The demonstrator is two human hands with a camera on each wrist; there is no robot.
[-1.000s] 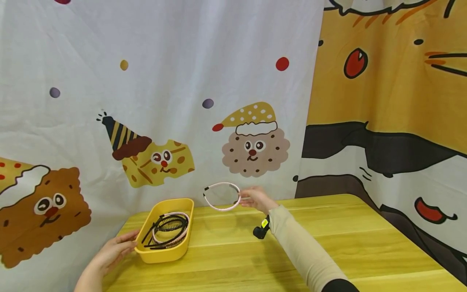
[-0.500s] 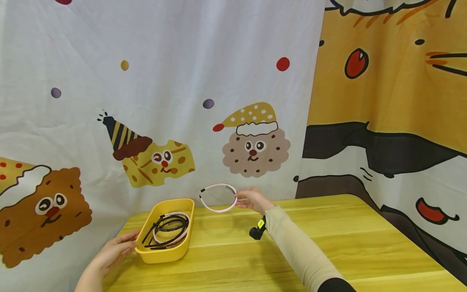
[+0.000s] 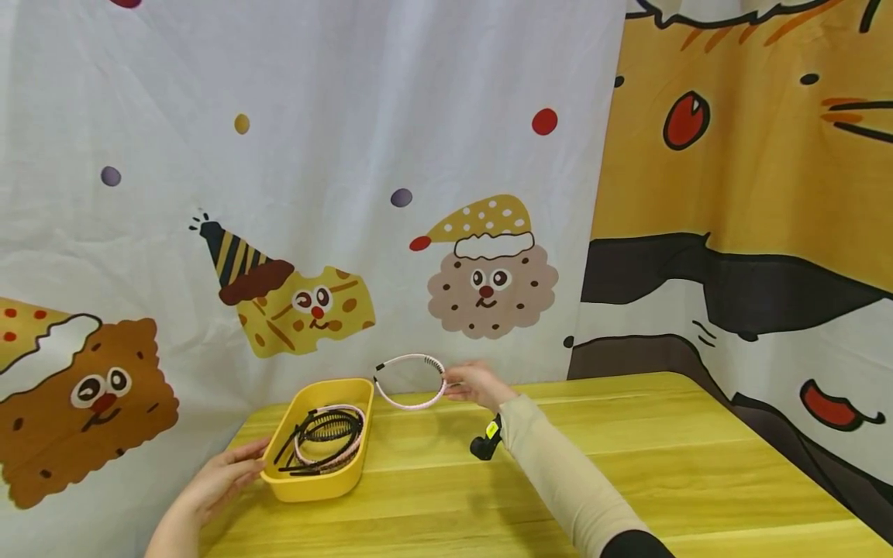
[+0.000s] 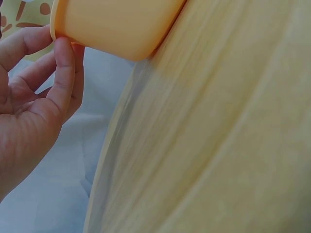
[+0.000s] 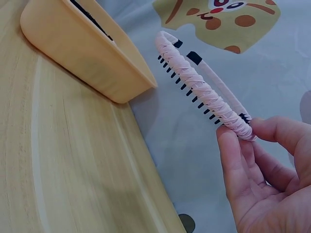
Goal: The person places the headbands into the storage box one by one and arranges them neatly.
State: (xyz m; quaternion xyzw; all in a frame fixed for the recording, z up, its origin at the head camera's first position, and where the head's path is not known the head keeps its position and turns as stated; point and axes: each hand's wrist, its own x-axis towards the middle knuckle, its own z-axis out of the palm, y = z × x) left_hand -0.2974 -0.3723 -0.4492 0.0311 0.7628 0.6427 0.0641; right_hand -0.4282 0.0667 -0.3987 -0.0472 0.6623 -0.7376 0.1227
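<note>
In the head view, a pale pink wrapped headband with black tips and a row of small black teeth hangs above the table's back part. My right hand pinches it at the curved middle between thumb and fingers, and its two ends point left. Over on the left stands a yellow rectangular bin with several black headbands and a pink one inside. My left hand grips the bin's near left corner by the rim; the left wrist view shows thumb and fingers at that edge.
Yellow wood-grain table spreads to the right of the bin. Right behind it hangs a white curtain with cartoon prints, and an orange patterned curtain hangs at the right. A black wrist camera sits under the right wrist.
The right hand has carried the pink headband slowly left and slightly down, nearer to the bin. The left hand and the bin have stayed in place.
</note>
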